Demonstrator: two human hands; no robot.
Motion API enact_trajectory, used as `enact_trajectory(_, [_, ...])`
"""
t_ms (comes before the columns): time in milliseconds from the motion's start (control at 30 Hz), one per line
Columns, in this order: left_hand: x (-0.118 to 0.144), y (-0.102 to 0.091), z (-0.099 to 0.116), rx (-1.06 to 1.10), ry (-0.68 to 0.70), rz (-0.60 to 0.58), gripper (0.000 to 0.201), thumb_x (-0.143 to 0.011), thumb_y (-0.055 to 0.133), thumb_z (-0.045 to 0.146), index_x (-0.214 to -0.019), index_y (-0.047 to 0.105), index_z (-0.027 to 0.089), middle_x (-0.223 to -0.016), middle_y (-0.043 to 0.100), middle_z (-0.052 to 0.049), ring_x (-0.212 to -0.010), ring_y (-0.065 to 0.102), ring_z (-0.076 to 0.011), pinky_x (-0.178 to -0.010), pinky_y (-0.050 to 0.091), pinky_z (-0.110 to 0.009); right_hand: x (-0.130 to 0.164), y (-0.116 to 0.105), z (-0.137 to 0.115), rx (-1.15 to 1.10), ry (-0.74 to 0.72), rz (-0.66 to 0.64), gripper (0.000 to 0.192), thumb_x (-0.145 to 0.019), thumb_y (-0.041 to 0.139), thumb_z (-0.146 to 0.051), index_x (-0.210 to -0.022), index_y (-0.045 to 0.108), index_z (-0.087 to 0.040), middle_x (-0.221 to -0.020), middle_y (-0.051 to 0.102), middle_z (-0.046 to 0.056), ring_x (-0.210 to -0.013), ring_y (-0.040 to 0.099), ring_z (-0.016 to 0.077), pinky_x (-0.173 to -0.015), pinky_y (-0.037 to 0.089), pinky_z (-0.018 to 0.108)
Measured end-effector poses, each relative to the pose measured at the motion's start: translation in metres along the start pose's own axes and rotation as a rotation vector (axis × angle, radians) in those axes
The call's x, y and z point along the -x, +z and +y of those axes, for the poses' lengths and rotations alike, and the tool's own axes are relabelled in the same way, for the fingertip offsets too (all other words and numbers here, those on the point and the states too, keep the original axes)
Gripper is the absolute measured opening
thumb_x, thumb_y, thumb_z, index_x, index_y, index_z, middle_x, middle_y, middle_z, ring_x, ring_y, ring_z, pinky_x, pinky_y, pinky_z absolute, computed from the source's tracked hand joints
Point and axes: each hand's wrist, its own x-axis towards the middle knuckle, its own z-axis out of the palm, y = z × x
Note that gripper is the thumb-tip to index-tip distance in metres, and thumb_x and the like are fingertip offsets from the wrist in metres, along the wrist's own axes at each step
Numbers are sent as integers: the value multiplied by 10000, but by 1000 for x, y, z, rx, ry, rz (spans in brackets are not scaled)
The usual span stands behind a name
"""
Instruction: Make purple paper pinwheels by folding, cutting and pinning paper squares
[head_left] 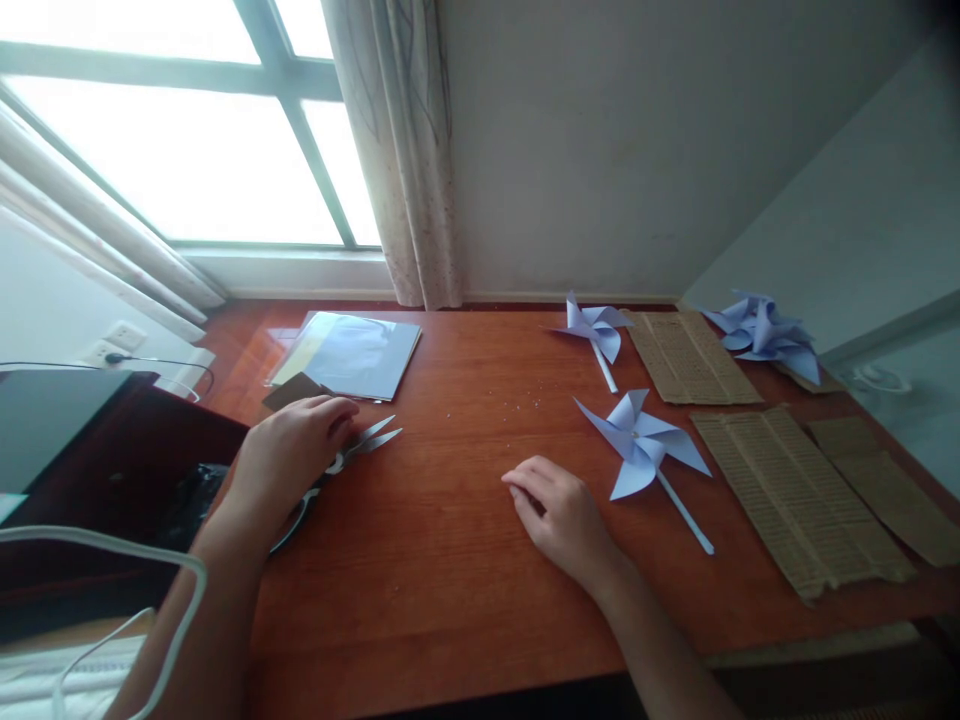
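My left hand (294, 450) is raised over the table's left side with fingers curled in; anything in them is hidden from me. Just beyond and below it lie scissors (360, 447), their blades parted and pointing right; the hand covers part of their handles. A small brown cardboard piece (296, 390) shows behind this hand. My right hand (556, 515) is at the middle of the table, thumb and fingertips drawn together, with nothing visible in them. To its right lies a white paper pinwheel (637, 445) on a white stick, apart from the hand.
A second pinwheel (596, 325) and more folded paper blades (769, 330) lie farther back. Corrugated cardboard sheets (799, 510) cover the right side. A clear folder of paper (352, 355) lies back left. Small white scraps (517, 406) dot the wooden table (427, 580). A white cable (105, 540) crosses lower left.
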Motion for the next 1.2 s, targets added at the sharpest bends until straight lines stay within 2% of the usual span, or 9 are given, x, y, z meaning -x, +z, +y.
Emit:
enact_trajectory(167, [1, 5, -7, -20, 25, 31, 335, -997, 407, 364, -956, 719, 246, -1032, 738, -71, -857, 673, -253, -665, 402, -316, 0, -1, 0, -7, 4, -4, 200, -933, 539, -100, -990, 685, -223, -937, 715, 57, -839, 688, 202, -766, 546, 326])
enact_trajectory(333, [4, 2, -4, 120, 3, 127, 283, -984, 456, 353, -1044, 705, 233, -1053, 733, -55, -861, 674, -230, -724, 443, -300, 1, -1, -1, -10, 19, -11, 202, -930, 542, -98, -998, 686, -222, -944, 713, 57, -844, 684, 201, -774, 544, 325])
enact_trajectory(433, [5, 5, 13, 209, 4, 207, 276, -966, 480, 319, -1079, 709, 213, -1026, 737, -56, -803, 671, -209, -721, 459, -293, 1, -1, -1, -8, 29, -16, 205, -923, 546, -89, -993, 688, -220, -948, 713, 57, -849, 684, 203, -779, 545, 326])
enact_trajectory(500, [6, 11, 32, 335, 66, 189, 269, -959, 485, 305, -1073, 708, 205, -1052, 744, -54, -806, 687, -187, -746, 486, -280, 1, 0, 0, 0, 29, -24, 206, -919, 549, -86, -989, 689, -220, -950, 714, 58, -850, 683, 204, -782, 546, 328])
enact_trajectory(667, [11, 33, 88, 400, 387, -3, 266, -976, 447, 238, -1073, 695, 227, -998, 753, -55, -876, 709, -194, -758, 506, -283, -1, 0, 1, 30, 10, -31, 231, -910, 545, -74, -1011, 686, -226, -966, 715, 60, -866, 681, 206, -805, 545, 329])
enact_trajectory(767, [15, 39, 119, 413, 508, -74, 234, -976, 460, 233, -1015, 691, 236, -905, 734, -53, -854, 701, -202, -753, 506, -295, -1, 1, 1, 50, 5, -42, 237, -900, 533, -61, -995, 679, -222, -944, 706, 58, -850, 667, 208, -790, 538, 323])
enact_trajectory(867, [16, 39, 142, 431, 531, -140, 198, -940, 473, 188, -999, 660, 221, -906, 722, -57, -839, 693, -215, -728, 508, -308, -1, 2, 3, 62, 19, -32, 224, -903, 514, -59, -944, 667, -216, -896, 689, 60, -822, 654, 212, -757, 527, 317])
enact_trajectory(1000, [17, 40, 157, 414, 473, -142, 208, -895, 475, 149, -1021, 627, 214, -947, 710, -66, -856, 690, -244, -727, 511, -345, -2, 4, 4, 55, 63, 13, 211, -902, 512, -61, -923, 658, -211, -902, 680, 72, -830, 655, 218, -755, 523, 312])
enact_trajectory(1200, [19, 52, 148, 582, 525, -85, 254, -891, 492, 162, -1108, 614, 212, -972, 715, -76, -873, 683, -229, -786, 525, -335, -3, 4, 3, 41, 64, -5, 205, -911, 502, -70, -918, 644, -219, -879, 661, 57, -821, 638, 210, -758, 510, 308])
